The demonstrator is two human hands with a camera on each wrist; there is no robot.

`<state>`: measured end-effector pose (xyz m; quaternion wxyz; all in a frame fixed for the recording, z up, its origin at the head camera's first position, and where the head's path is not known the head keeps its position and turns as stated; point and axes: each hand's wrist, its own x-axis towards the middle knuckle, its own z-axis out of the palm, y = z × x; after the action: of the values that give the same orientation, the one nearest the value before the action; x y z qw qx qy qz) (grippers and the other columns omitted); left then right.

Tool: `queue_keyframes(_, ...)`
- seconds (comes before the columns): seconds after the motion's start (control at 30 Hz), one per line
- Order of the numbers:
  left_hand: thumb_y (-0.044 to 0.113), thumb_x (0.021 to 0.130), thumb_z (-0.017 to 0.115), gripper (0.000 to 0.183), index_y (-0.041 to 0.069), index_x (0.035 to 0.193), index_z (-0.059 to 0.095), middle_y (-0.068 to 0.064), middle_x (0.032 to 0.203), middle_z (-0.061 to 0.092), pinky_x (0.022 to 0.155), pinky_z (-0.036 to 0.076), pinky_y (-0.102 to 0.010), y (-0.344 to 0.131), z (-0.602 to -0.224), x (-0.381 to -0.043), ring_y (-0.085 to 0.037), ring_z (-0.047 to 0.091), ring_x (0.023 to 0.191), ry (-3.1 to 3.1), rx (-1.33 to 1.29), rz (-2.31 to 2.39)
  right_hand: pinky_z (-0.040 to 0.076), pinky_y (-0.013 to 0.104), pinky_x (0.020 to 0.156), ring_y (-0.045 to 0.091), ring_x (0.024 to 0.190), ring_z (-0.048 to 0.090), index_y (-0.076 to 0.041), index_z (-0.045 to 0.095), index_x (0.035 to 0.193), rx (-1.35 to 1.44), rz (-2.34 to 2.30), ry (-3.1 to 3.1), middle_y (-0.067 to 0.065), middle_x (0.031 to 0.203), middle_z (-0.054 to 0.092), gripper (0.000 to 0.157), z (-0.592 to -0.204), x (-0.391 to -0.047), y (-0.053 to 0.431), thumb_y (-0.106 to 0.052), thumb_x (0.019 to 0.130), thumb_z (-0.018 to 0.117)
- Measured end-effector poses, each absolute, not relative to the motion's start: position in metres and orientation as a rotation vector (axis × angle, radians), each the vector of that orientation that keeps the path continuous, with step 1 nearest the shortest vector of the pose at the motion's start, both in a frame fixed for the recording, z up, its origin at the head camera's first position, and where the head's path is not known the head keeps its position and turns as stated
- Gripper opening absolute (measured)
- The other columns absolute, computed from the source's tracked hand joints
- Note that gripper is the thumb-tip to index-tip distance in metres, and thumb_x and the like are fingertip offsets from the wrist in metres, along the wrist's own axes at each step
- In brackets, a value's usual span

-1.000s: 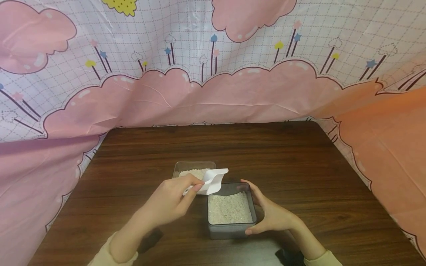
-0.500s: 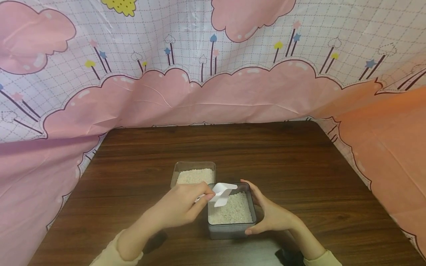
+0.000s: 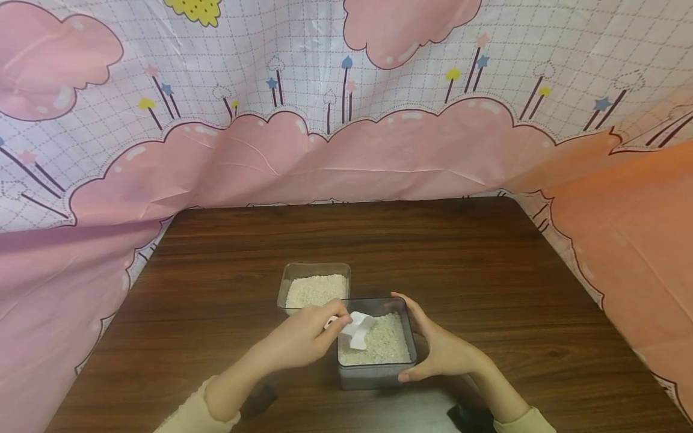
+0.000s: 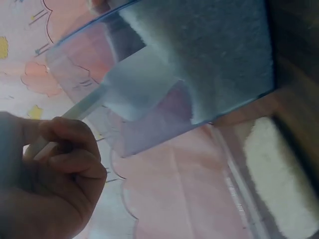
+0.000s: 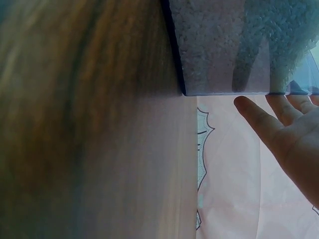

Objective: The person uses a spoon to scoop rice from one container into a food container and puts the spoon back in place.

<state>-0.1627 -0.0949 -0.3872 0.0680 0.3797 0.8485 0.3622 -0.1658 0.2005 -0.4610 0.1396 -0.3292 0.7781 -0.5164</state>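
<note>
My left hand (image 3: 305, 337) pinches the handle of a white scoop (image 3: 360, 329) between thumb and fingers. The scoop's bowl is inside a grey, see-through square container (image 3: 373, 377), at the left part of the rice (image 3: 388, 344). In the left wrist view, the scoop (image 4: 137, 87) tilts down with its front edge at the rice heap. My right hand (image 3: 446, 349) holds the container's right side, thumb at the front corner and fingertips at the back one. From the right wrist, rice shows through the container's wall (image 5: 214, 50), with fingers (image 5: 259, 119) against it.
Just behind and left of the grey container stands a smaller clear box (image 3: 285, 279) with rice (image 3: 316, 290) in it. Both are on a dark wood table (image 3: 216, 258). A patterned pink and white curtain (image 3: 346, 162) hangs along the back and sides.
My left hand has moved right and down, bringing the scoop from over the clear box's edge down into the grey container. My right hand and the container have stayed put.
</note>
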Motion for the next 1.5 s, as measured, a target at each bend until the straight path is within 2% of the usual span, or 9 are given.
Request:
queue_keyframes(0.13, 0.023, 0.106, 0.043, 0.020, 0.009, 0.098, 0.055, 0.012, 0.052, 0.033, 0.044, 0.026, -0.017, -0.098, -0.395, -0.167, 0.002, 0.028, 0.045, 2.426, 0.977, 1.294, 0.027, 0.070, 0.102, 0.046, 0.143, 0.016, -0.024, 0.003, 0.156, -0.950, -1.513, 2.224, 0.016, 0.156, 0.017, 0.122, -0.461, -0.165, 0.200, -0.021, 0.070, 0.090)
queue_keyframes(0.3, 0.021, 0.105, 0.046, 0.020, 0.006, 0.095, 0.055, 0.005, 0.058, 0.044, 0.047, 0.033, -0.019, -0.099, -0.403, -0.171, -0.006, 0.042, 0.051, 2.286, 0.854, 1.492, 0.028, 0.067, 0.103, 0.044, 0.143, 0.019, -0.021, 0.002, 0.156, -0.939, -1.510, 2.227, 0.015, 0.156, 0.019, 0.123, -0.460, -0.165, 0.200, -0.021, 0.069, 0.090)
queue_keyframes(0.43, 0.019, 0.106, 0.044, 0.022, 0.003, 0.096, 0.055, 0.001, 0.058, 0.044, 0.050, 0.033, -0.020, -0.098, -0.407, -0.174, -0.011, 0.043, 0.053, 2.209, 0.768, 1.583, 0.028, 0.065, 0.103, 0.041, 0.143, 0.020, -0.024, 0.002, 0.156, -0.946, -1.502, 2.233, 0.013, 0.156, 0.019, 0.123, -0.460, -0.166, 0.201, -0.021, 0.070, 0.090)
queue_keyframes(0.63, 0.011, 0.106, 0.039, 0.024, -0.009, 0.105, 0.053, -0.001, 0.058, 0.038, 0.052, 0.033, -0.022, -0.097, -0.414, -0.175, -0.012, 0.043, 0.055, 2.062, 0.675, 1.757, 0.033, 0.045, 0.109, 0.035, 0.142, 0.026, -0.024, 0.004, 0.156, -1.007, -1.498, 2.252, 0.008, 0.153, 0.025, 0.121, -0.462, -0.166, 0.201, -0.021, 0.070, 0.090)
queue_keyframes(0.73, 0.012, 0.106, 0.038, 0.027, -0.011, 0.109, 0.052, -0.002, 0.060, 0.039, 0.052, 0.034, -0.022, -0.096, -0.416, -0.174, -0.012, 0.043, 0.055, 1.987, 0.602, 1.829, 0.033, 0.051, 0.108, 0.038, 0.141, 0.027, -0.022, 0.003, 0.156, -0.998, -1.503, 2.244, 0.010, 0.153, 0.024, 0.122, -0.462, -0.166, 0.201, -0.020, 0.070, 0.089)
queue_keyframes(0.83, 0.014, 0.107, 0.038, 0.029, -0.011, 0.111, 0.051, -0.002, 0.061, 0.041, 0.053, 0.033, -0.021, -0.097, -0.417, -0.171, -0.012, 0.044, 0.056, 1.961, 0.540, 1.866, 0.031, 0.064, 0.102, 0.044, 0.140, 0.026, -0.024, 0.002, 0.156, -0.957, -1.500, 2.243, 0.013, 0.154, 0.021, 0.123, -0.461, -0.165, 0.200, -0.021, 0.070, 0.089)
queue_keyframes(1.07, 0.020, 0.107, 0.037, 0.034, -0.011, 0.111, 0.049, 0.000, 0.061, 0.043, 0.054, 0.033, -0.020, -0.100, -0.427, -0.168, -0.010, 0.048, 0.057, 1.952, 0.474, 1.962, 0.030, 0.067, 0.103, 0.041, 0.141, 0.024, -0.024, 0.003, 0.156, -0.942, -1.485, 2.268, 0.014, 0.155, 0.019, 0.125, -0.461, -0.165, 0.200, -0.022, 0.068, 0.091)
queue_keyframes(1.2, 0.022, 0.107, 0.039, 0.032, -0.008, 0.107, 0.050, 0.002, 0.062, 0.045, 0.055, 0.034, -0.019, -0.102, -0.436, -0.166, -0.009, 0.048, 0.058, 1.860, 0.424, 2.076, 0.026, 0.070, 0.103, 0.043, 0.142, 0.019, -0.020, 0.002, 0.156, -0.955, -1.490, 2.263, 0.018, 0.157, 0.013, 0.125, -0.462, -0.166, 0.200, -0.022, 0.068, 0.091)
queue_keyframes(1.5, 0.031, 0.107, 0.038, 0.026, 0.011, 0.106, 0.053, 0.006, 0.063, 0.043, 0.056, 0.034, -0.018, -0.108, -0.453, -0.161, -0.007, 0.046, 0.060, 1.592, 0.412, 2.249, 0.021, 0.076, 0.100, 0.052, 0.143, 0.005, -0.028, -0.001, 0.156, -0.917, -1.503, 2.225, 0.022, 0.159, -0.004, 0.124, -0.461, -0.164, 0.199, -0.022, 0.070, 0.089)
